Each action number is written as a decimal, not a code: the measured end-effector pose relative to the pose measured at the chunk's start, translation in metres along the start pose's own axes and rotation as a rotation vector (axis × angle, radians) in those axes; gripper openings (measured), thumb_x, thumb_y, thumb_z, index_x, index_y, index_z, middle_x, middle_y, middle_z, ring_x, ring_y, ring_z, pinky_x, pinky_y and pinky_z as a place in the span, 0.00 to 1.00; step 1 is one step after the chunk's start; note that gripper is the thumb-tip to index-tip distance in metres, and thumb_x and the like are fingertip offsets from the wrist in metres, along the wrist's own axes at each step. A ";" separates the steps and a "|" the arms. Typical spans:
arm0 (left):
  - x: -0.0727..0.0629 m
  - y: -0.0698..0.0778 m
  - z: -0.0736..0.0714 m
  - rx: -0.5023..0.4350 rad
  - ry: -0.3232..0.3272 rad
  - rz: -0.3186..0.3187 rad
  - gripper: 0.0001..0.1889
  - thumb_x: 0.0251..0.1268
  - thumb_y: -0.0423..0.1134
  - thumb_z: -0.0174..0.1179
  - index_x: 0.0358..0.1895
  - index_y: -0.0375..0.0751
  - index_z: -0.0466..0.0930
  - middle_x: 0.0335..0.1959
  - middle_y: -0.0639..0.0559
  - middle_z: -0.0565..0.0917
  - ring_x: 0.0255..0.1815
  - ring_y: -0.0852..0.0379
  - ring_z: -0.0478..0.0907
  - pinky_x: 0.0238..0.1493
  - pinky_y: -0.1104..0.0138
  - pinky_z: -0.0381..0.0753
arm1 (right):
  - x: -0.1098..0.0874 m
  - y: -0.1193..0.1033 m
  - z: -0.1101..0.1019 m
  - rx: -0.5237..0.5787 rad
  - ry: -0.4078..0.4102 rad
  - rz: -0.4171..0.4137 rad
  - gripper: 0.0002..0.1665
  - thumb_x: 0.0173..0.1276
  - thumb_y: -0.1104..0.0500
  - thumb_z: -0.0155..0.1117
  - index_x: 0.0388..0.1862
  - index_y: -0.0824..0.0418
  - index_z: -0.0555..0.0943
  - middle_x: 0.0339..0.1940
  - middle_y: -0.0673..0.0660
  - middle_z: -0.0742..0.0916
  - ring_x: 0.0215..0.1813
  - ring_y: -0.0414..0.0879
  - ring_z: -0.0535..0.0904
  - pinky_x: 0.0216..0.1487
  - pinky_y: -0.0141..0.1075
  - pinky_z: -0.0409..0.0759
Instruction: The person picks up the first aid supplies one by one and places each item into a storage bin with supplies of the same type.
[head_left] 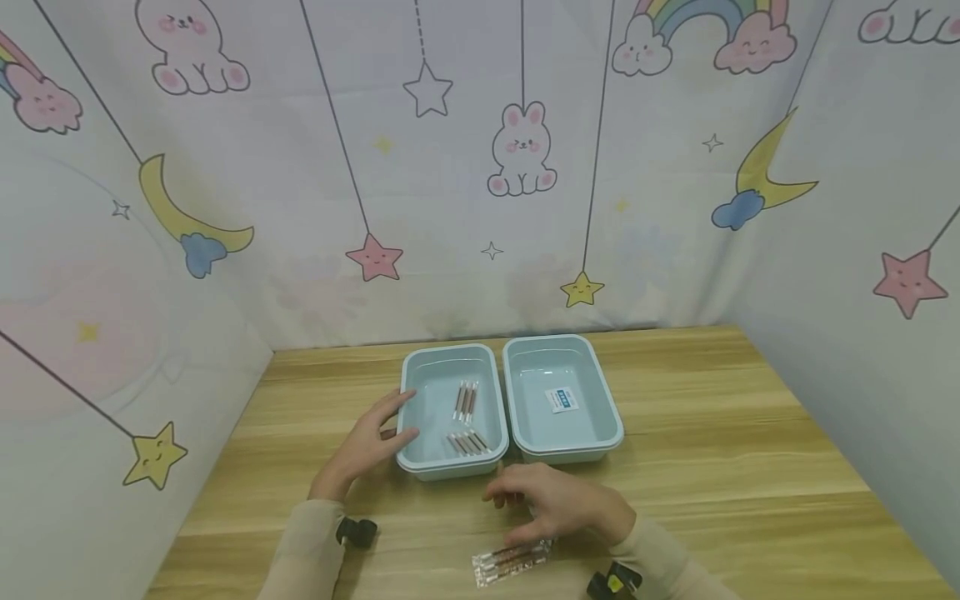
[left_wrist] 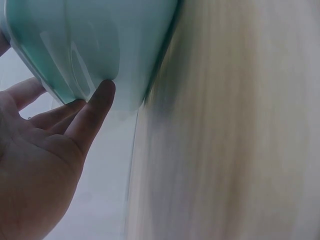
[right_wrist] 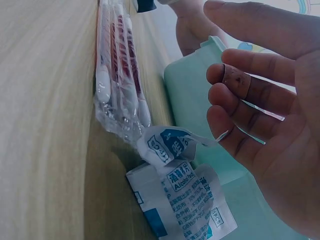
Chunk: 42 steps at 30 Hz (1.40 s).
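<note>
My left hand (head_left: 367,442) holds the left side of a light blue tray (head_left: 407,369). Its thumb and a finger reach over the rim, while other fingertips touch the outer wall in the left wrist view. Inside that tray lie two packs of brown-shafted swabs (head_left: 467,442). In front of the trays my right hand (head_left: 558,504) hovers, fingers loosely bent and seemingly holding nothing. Below it on the table is a clear pack of swabs (head_left: 513,561). White and blue alcohol pad packets (right_wrist: 182,195) show beside this pack in the right wrist view; the right hand hides them from the head view.
To the right stands a second light blue tray (head_left: 611,400), with one white and blue packet (head_left: 562,400) in it. Both trays sit on a wood-grain table (head_left: 720,467). A printed curtain (head_left: 465,175) encloses the back and sides.
</note>
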<state>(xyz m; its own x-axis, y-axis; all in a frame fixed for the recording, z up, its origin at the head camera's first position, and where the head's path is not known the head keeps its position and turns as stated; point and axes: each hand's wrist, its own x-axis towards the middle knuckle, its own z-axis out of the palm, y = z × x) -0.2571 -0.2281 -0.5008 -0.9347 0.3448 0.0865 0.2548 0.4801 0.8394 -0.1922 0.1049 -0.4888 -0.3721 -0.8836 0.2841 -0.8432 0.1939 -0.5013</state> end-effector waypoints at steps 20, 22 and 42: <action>0.001 0.002 0.001 -0.014 0.001 0.023 0.35 0.65 0.47 0.63 0.73 0.46 0.62 0.78 0.33 0.49 0.74 0.31 0.55 0.62 0.50 0.76 | 0.000 -0.004 0.001 -0.070 -0.041 0.016 0.32 0.57 0.47 0.74 0.58 0.57 0.76 0.44 0.49 0.83 0.46 0.37 0.79 0.51 0.18 0.73; 0.001 0.002 0.001 -0.008 0.002 0.021 0.35 0.65 0.48 0.64 0.73 0.46 0.62 0.78 0.33 0.49 0.74 0.31 0.55 0.62 0.51 0.76 | 0.000 -0.004 0.002 -0.075 -0.062 0.034 0.31 0.58 0.46 0.73 0.57 0.56 0.76 0.44 0.48 0.83 0.46 0.36 0.79 0.52 0.18 0.72; 0.000 -0.001 0.002 -0.009 0.009 0.016 0.35 0.65 0.46 0.64 0.73 0.47 0.62 0.78 0.34 0.49 0.74 0.32 0.56 0.62 0.51 0.76 | 0.000 -0.005 0.006 -0.113 -0.141 0.052 0.26 0.59 0.44 0.72 0.53 0.54 0.80 0.46 0.46 0.82 0.45 0.34 0.76 0.48 0.14 0.68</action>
<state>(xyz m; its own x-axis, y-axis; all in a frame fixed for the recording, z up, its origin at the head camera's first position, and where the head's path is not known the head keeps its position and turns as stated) -0.2565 -0.2274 -0.5023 -0.9327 0.3452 0.1048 0.2677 0.4674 0.8426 -0.1861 0.1012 -0.4914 -0.3649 -0.9206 0.1391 -0.8654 0.2803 -0.4153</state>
